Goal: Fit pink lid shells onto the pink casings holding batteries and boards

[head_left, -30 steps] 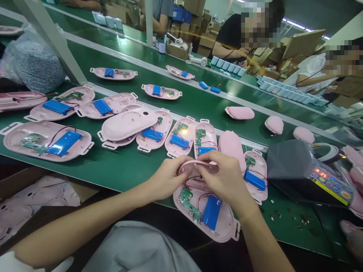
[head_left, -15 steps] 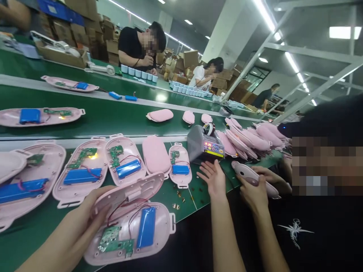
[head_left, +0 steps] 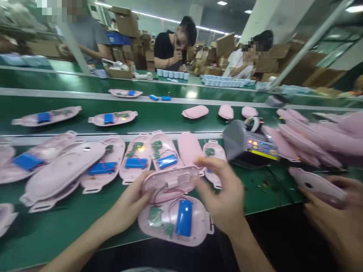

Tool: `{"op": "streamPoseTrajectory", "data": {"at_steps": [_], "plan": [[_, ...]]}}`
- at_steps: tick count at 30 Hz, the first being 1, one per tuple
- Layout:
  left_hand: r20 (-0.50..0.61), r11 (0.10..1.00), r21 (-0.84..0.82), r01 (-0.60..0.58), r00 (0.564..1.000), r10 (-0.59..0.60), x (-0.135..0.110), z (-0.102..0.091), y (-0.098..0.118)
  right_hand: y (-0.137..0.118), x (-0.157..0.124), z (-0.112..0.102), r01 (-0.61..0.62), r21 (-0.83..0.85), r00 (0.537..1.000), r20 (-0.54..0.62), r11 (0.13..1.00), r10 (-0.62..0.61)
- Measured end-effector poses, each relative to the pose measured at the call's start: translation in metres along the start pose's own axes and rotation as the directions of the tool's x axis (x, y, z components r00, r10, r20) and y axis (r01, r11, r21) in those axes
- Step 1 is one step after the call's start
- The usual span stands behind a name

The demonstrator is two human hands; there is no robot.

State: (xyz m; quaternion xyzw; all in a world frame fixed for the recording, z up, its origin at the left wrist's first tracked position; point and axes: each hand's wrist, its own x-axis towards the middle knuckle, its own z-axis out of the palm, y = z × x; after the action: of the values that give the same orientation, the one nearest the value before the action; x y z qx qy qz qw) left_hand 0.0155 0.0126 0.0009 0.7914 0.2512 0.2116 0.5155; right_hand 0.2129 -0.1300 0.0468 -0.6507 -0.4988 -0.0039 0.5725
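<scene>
My left hand [head_left: 132, 202] grips the left end of a pink shell half [head_left: 159, 179], tilted up with its hollow inside facing me. Thin red and dark wires run from it down to the matching lower shell half [head_left: 200, 236]. In that lower half sit a blue battery pack [head_left: 184, 218] and a green circuit board [head_left: 155, 216]. My right hand [head_left: 224, 196], blurred, has its thumb and forefinger around the right end of the raised half. Its other fingers are partly hidden.
Open pink shells [head_left: 136, 162] with batteries and boards line the green bench [head_left: 93, 223]. A grey tape dispenser [head_left: 241, 145] stands right of them, before piled pink shells [head_left: 309, 139]. A co-worker's hands [head_left: 334, 204] hold another shell at right. People work across the conveyor.
My right hand has come from beside the tape dispenser to the right end of the raised shell half. The view has swung left. My left hand keeps its hold.
</scene>
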Motion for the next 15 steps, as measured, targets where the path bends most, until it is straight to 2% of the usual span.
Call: {"op": "streamPoseTrajectory", "data": {"at_steps": [1, 2, 3, 5, 7, 11, 13, 15], "plan": [[0.034, 0.999, -0.034, -0.006, 0.999, 0.007, 0.000, 0.000, 0.002, -0.011, 0.006, 0.017, 0.155, -0.075, 0.970, 0.198, 0.985, -0.137], [0.046, 0.998, -0.063, -0.007, 0.999, 0.010, 0.000, 0.000, 0.004, -0.017, 0.012, 0.033, 0.257, -0.124, 0.911, 0.363, 0.958, -0.197], [0.042, 0.997, -0.082, -0.001, 0.999, 0.004, 0.000, 0.001, 0.004, -0.020, 0.017, 0.047, 0.304, -0.164, 0.856, 0.480, 0.938, -0.193], [0.001, 0.995, -0.101, 0.026, 1.000, -0.026, -0.001, 0.002, 0.004, -0.015, 0.025, 0.066, 0.290, -0.228, 0.795, 0.598, 0.930, -0.101], [-0.020, 0.990, -0.137, 0.040, 0.999, -0.043, -0.002, 0.004, 0.002, -0.006, 0.030, 0.073, 0.245, -0.223, 0.778, 0.626, 0.943, -0.055], [0.011, 0.986, -0.169, 0.009, 1.000, -0.008, -0.004, 0.003, 0.001, -0.002, 0.027, 0.059, 0.263, -0.092, 0.780, 0.606, 0.960, -0.155], [0.002, 0.993, -0.115, 0.005, 1.000, -0.005, -0.004, 0.001, 0.003, -0.007, 0.009, 0.043, 0.303, -0.112, 0.839, 0.503, 0.946, -0.209], [-0.010, 0.998, -0.058, 0.015, 1.000, -0.015, -0.003, -0.001, 0.005, -0.010, -0.022, 0.023, 0.346, -0.224, 0.901, 0.350, 0.911, -0.256]]}}
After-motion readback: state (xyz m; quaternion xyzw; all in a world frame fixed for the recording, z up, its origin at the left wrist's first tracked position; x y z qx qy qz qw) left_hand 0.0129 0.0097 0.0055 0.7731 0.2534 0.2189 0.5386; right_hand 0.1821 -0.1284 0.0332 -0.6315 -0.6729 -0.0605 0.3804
